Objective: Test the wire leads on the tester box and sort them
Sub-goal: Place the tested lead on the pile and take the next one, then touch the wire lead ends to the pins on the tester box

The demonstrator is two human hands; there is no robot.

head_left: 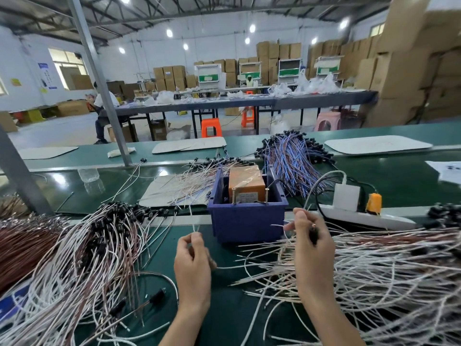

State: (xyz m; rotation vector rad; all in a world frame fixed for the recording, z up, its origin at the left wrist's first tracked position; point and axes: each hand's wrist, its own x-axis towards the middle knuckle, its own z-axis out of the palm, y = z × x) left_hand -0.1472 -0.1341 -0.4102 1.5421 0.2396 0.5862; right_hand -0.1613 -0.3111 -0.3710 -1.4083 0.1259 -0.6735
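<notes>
White lead (193, 226): left hand (193, 265) pinches | dark-tipped lead (313, 237): right hand (313, 250) grips

Power strip (366, 217): white, on the green worktop (224, 308), right of centre
White adapter (346, 197): plugged into the strip
Orange plug (373, 202): just beside the adapter
Plastic bottle (91, 178): clear, near the steel post (99, 81)
Orange stool (211, 127): on the floor beyond
Cardboard boxes (404, 58): stacked at right
</notes>
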